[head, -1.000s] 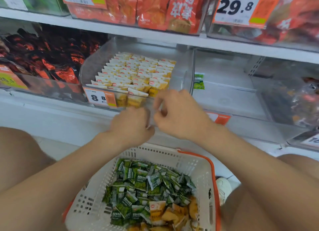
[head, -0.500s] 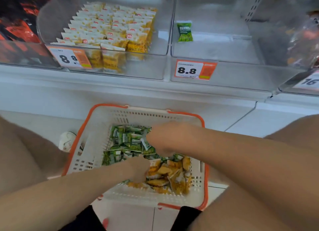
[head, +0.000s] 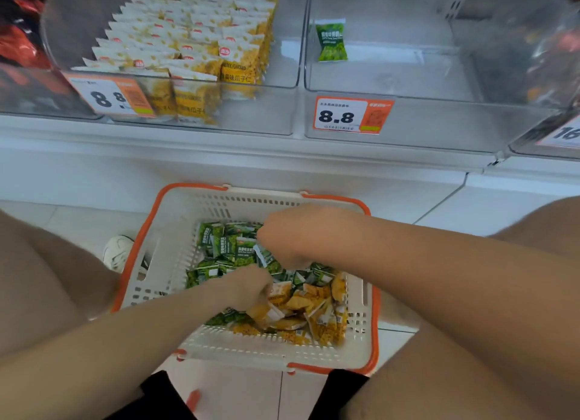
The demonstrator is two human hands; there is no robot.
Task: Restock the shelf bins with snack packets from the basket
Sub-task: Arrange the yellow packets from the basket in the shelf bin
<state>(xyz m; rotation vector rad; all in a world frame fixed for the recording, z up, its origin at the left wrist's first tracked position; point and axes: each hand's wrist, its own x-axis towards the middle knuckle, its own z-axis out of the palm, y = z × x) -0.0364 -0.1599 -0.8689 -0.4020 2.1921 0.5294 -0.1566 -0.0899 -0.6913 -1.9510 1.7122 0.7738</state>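
Inside basket (head: 163, 262): both hands (head: 248, 286) (head: 295, 234), knuckles up.

The hands are no longer being held at the front edge of the yellow-packet bin (head: 276, 112), as a second ago; they are being lowered into the basket (head: 175, 206). The left hand (head: 248, 289) is being pushed among the yellow packets (head: 301, 313), the right hand (head: 292, 234) among the green packets (head: 226, 243). Whether anything is being gripped cannot be told.

Pale floor tiles (head: 244, 394) meet the white shelving base (head: 94, 174) under soft, even light.
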